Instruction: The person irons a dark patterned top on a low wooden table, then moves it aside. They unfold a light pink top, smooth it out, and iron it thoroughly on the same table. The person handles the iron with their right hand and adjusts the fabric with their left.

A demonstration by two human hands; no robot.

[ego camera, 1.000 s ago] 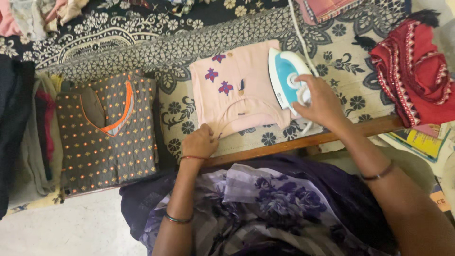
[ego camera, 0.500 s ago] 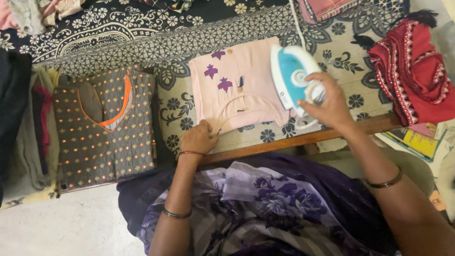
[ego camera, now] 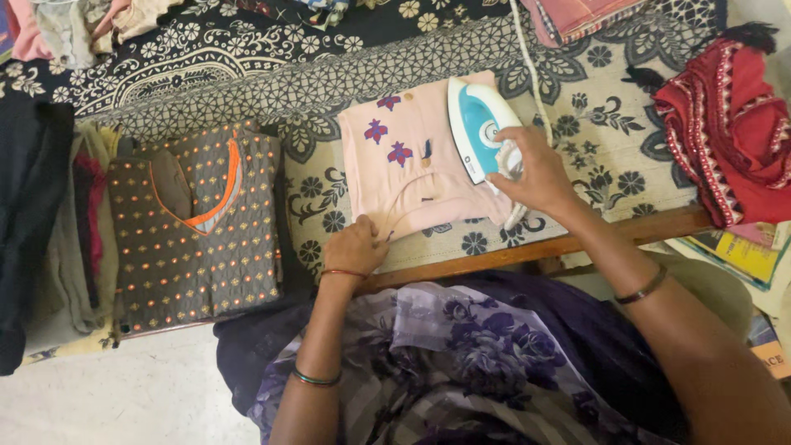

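We're now pressing the iron (ego camera: 476, 136) flat on the right side of the pink garment (ego camera: 412, 165); half a second ago we were holding it tilted up off the cloth. Right hand (ego camera: 535, 173) is gripping the iron's handle. Left hand (ego camera: 356, 245) is still pinching the garment's neckline at the near edge of the patterned bed cover (ego camera: 577, 115). Brown dotted garment (ego camera: 194, 222) is lying well to the left.

Folded grey dotted garment (ego camera: 198, 235), red cloth (ego camera: 729, 124) — perhaps books (ego camera: 737, 251).
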